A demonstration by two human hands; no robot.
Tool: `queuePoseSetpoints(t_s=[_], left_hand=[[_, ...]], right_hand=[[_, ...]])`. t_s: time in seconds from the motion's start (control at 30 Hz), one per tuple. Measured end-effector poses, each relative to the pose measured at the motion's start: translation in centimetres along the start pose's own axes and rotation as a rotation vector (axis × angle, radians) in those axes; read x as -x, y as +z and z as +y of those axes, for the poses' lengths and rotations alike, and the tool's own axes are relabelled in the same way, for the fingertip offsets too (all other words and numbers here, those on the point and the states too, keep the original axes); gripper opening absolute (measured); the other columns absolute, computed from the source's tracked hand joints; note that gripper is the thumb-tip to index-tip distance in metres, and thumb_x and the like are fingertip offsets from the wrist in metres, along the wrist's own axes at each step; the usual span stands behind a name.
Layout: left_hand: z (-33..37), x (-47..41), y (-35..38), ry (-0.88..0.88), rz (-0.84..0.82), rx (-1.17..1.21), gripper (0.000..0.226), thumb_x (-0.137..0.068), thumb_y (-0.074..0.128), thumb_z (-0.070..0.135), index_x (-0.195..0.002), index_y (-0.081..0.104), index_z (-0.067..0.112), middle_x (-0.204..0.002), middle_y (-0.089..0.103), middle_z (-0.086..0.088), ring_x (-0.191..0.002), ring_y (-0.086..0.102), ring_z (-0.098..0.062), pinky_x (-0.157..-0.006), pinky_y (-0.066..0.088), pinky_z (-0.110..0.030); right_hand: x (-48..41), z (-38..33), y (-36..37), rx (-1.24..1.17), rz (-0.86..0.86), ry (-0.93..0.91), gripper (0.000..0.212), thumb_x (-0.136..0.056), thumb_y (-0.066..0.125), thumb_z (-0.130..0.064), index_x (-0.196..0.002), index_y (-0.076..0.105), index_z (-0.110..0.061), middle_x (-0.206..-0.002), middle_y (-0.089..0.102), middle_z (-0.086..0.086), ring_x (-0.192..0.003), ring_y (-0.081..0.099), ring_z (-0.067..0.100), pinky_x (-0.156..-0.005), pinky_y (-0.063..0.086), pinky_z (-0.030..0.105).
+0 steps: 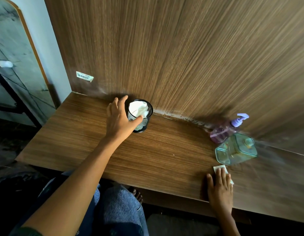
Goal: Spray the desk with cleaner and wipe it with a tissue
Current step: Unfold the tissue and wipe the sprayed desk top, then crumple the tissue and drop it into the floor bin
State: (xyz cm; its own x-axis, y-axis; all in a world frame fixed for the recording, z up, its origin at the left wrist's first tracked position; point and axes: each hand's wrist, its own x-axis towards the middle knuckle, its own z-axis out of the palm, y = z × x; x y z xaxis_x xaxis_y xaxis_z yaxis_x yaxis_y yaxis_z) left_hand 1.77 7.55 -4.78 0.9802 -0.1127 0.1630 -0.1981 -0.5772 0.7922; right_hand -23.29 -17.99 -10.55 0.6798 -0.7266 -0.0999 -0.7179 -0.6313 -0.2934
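Observation:
My left hand [119, 116] wraps around the side of a black mesh cup [144, 120] that stands at the back of the wooden desk [165, 150] and holds crumpled white tissues [137, 109]. My right hand [220, 186] lies flat, fingers spread, pressing a folded white tissue [219, 168] onto the desk near its front edge. A purple spray bottle [227, 128] of cleaner stands at the back right against the wall panel.
A clear green lidded container [236, 149] sits just in front of the spray bottle, close to my right hand. A tall wooden panel [182, 57] rises behind the desk. My knees in jeans [117, 210] are below the front edge.

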Motion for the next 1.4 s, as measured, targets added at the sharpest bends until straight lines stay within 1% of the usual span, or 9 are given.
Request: queuePoseSetpoints(t_s=[0.13,0.3,0.53,0.63,0.73,0.9,1.07,1.27,1.4], left_hand=[[0.3,0.0,-0.2,0.026,0.034,0.026,0.083,-0.069,0.064,0.045,-0.139,0.032,0.013,-0.146,0.033,-0.02,-0.137,0.024,-0.038,-0.114,0.022,-0.049],[0.8,0.9,0.3,0.069,-0.03,0.077,0.073,-0.077,0.07,0.026,-0.139,0.033,0.012,-0.146,0.034,-0.017,-0.137,0.027,-0.032,-0.112,0.023,-0.039],[1.4,2.7,-0.8,0.143,0.104,0.068,0.059,-0.076,0.067,0.009,-0.13,0.045,0.009,-0.14,0.043,-0.016,-0.132,0.037,-0.032,-0.109,0.027,-0.038],[2.0,4.5,-1.8,0.194,0.118,0.231,0.039,-0.079,0.059,0.007,-0.118,0.055,0.013,-0.123,0.059,-0.005,-0.115,0.053,-0.026,-0.098,0.045,-0.04],[2.4,7.0,-3.0,0.134,-0.051,0.377,0.03,-0.086,0.054,0.003,-0.112,0.06,0.016,-0.114,0.066,-0.001,-0.105,0.061,-0.012,-0.086,0.052,-0.016],[1.7,11.2,-5.1,-0.021,-0.204,0.453,0.034,-0.087,0.052,-0.002,-0.093,0.062,0.03,-0.098,0.068,0.014,-0.092,0.063,0.005,-0.083,0.051,-0.016],[1.4,13.0,-9.1,-0.248,-0.112,0.696,0.035,-0.086,0.048,-0.006,-0.085,0.066,0.024,-0.096,0.07,0.004,-0.095,0.066,-0.014,-0.071,0.051,-0.023],[1.4,13.1,-14.6,-0.447,-0.192,0.818,0.023,-0.085,0.063,0.018,-0.106,0.054,0.023,-0.097,0.063,0.005,-0.089,0.062,-0.016,-0.073,0.051,-0.029],[1.7,13.3,-17.7,-0.362,-0.093,0.783,0.013,-0.083,0.062,0.001,-0.093,0.06,0.009,-0.081,0.067,-0.001,-0.068,0.065,-0.008,-0.06,0.055,-0.02]], right_hand=[[0.7,-0.5,1.0,0.073,0.006,0.009,0.052,-0.098,0.03,-0.031,-0.145,0.028,-0.008,-0.157,0.012,0.009,-0.146,0.003,0.029,-0.118,0.011,0.046],[6.9,-3.2,4.6,0.045,0.075,-0.063,0.063,-0.068,0.028,-0.018,-0.117,0.058,0.009,-0.125,0.057,0.028,-0.116,0.051,0.051,-0.086,0.046,0.062],[10.2,-11.9,5.4,-0.03,0.119,-0.275,0.053,-0.071,0.035,-0.011,-0.114,0.063,0.004,-0.122,0.062,0.021,-0.11,0.059,0.04,-0.106,0.021,0.026],[10.8,-14.1,5.3,-0.063,0.017,-0.442,0.046,-0.063,0.066,-0.019,-0.106,0.069,-0.004,-0.116,0.068,0.012,-0.106,0.065,0.029,-0.089,0.05,0.026],[10.8,-15.4,4.1,-0.082,-0.022,-0.449,0.042,-0.059,0.078,-0.014,-0.1,0.072,-0.018,-0.111,0.07,-0.003,-0.095,0.07,0.016,-0.066,0.056,0.02],[9.7,-18.4,0.8,-0.713,-0.34,-0.058,0.028,-0.086,0.052,0.003,-0.103,0.07,-0.009,-0.104,0.071,0.007,-0.092,0.065,0.015,-0.063,0.042,0.004],[10.0,-20.8,-2.2,-1.666,-0.634,0.289,0.026,-0.081,0.042,0.022,-0.089,0.063,0.01,-0.092,0.066,0.026,-0.079,0.066,0.036,-0.057,0.059,0.03],[13.5,-25.0,-5.5,-1.766,-0.848,0.103,0.029,-0.084,0.038,0.015,-0.099,0.062,0.007,-0.082,0.072,0.02,-0.067,0.07,0.03,-0.054,0.058,0.029],[15.3,-27.9,-6.7,-1.621,-0.916,-0.092,0.027,-0.087,0.045,0.001,-0.108,0.062,0.002,-0.096,0.069,0.02,-0.076,0.068,0.029,-0.059,0.057,0.032]])
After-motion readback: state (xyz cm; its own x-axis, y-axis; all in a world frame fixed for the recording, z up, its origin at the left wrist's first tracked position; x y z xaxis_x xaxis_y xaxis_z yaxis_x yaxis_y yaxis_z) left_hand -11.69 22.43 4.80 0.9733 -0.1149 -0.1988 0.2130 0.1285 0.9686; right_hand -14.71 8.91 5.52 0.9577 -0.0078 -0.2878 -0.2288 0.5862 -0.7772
